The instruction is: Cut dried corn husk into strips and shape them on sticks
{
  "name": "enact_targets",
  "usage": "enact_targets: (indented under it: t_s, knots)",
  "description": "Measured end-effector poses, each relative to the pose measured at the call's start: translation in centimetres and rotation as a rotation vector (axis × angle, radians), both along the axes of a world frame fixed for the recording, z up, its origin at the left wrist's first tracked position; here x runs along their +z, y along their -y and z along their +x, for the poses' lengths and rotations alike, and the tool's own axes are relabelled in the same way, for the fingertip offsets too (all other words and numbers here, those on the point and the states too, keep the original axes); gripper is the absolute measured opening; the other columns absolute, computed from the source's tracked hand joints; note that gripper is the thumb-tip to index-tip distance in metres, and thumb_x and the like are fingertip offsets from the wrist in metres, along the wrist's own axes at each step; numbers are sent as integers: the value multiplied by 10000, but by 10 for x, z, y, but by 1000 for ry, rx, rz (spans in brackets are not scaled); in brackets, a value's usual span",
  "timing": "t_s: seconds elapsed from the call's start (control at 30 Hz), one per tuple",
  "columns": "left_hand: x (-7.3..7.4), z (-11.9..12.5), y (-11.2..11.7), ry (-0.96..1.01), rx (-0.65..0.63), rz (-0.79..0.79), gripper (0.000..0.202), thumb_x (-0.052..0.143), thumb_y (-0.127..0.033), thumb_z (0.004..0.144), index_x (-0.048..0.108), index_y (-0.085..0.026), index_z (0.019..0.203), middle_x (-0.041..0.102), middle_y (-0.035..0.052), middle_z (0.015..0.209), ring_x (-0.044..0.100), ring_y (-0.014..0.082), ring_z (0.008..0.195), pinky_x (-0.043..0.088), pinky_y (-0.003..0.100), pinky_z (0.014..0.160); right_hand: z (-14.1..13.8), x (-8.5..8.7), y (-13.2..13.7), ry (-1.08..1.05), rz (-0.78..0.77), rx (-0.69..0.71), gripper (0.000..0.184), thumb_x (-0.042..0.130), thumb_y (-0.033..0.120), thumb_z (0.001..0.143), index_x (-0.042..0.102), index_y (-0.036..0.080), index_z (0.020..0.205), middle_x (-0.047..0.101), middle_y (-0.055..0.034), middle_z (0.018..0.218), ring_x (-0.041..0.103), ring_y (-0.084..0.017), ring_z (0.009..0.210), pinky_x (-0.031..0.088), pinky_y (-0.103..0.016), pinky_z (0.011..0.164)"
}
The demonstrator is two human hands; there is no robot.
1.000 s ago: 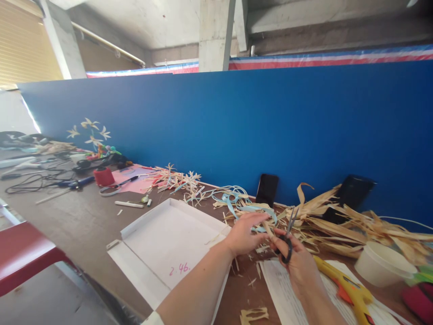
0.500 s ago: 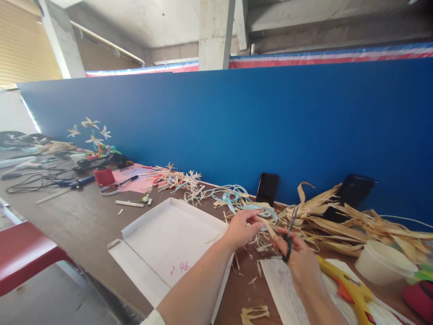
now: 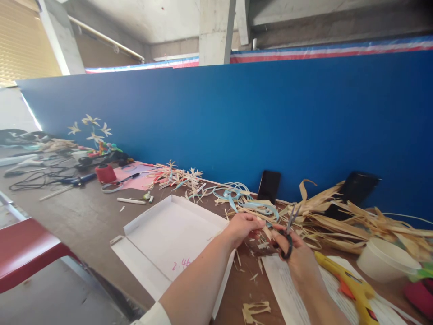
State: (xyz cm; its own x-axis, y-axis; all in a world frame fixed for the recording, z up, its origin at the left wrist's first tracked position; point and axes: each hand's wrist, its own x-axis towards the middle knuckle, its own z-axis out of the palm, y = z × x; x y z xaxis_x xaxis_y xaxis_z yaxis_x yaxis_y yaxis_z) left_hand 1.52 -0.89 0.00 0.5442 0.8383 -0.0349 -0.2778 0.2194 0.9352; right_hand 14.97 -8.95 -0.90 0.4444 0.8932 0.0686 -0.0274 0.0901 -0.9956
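Note:
My left hand (image 3: 242, 227) pinches a thin dried husk strip (image 3: 268, 232) over the brown table. My right hand (image 3: 296, 255) grips black-handled scissors (image 3: 288, 235), blades pointing up and away, right beside the strip. Both hands meet in front of a heap of dried corn husks (image 3: 341, 221) and light blue ribbon curls (image 3: 237, 198). Small husk offcuts (image 3: 255, 310) lie on the table below my hands.
A flattened white box (image 3: 165, 239) lies left of my hands. A yellow glue gun (image 3: 348, 284) rests on printed paper (image 3: 287, 293) at right, near a white bowl (image 3: 384, 261). Two dark phones (image 3: 269, 186) lean on the blue partition. Red thread spool (image 3: 105, 174), cables, and husk flowers (image 3: 181, 177) sit farther left.
My left fingers have curled from spread into a pinch on the strip. Both hands have dropped slightly lower, and the view has tilted a little downward.

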Motion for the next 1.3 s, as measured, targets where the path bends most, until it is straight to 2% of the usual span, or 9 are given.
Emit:
enact_targets:
  t_s: [0.1,0.3,0.6,0.77,0.97,1.3]
  knots:
    - [0,-2,-2,-16,-28,6,416,791,-438,498,557,-112,606,508,-27,519,445,56,451,385,210,470,1,1,0,-121,-11,9,372,736,388,647,679,207,968,645,-4,654,498,-128,541,293,-224,409]
    - [1,-3,0,-103,-72,55,433,774,-483,507,553,-123,603,497,-40,512,449,59,453,421,228,497,1,5,1,-281,-100,78,389,793,331,580,696,228,943,677,-3,722,548,-134,605,379,-220,465]
    - [-2,-4,0,-113,-132,115,423,756,-488,541,558,-124,626,508,-36,537,471,67,482,417,225,510,4,3,3,-321,-142,136,364,759,319,629,671,237,972,696,-6,803,603,-146,660,470,-209,519]
    - [-1,-4,1,-118,-184,104,424,748,-485,550,554,-121,649,576,-6,585,529,90,528,412,226,539,2,6,4,-331,-182,172,392,756,306,637,648,208,1001,691,-27,734,607,-154,603,451,-201,451]
    - [2,-6,2,-122,-207,87,420,753,-467,542,552,-115,655,630,32,654,550,101,556,391,218,527,3,5,6,-326,-164,243,358,751,294,664,643,218,996,688,-24,750,608,-128,641,451,-167,476]
    - [5,-3,5,-111,-167,80,404,759,-455,533,540,-123,603,577,-4,562,497,73,494,386,200,487,1,6,6,-298,-155,201,406,779,294,623,652,233,1004,655,11,711,519,-89,574,406,-169,484]
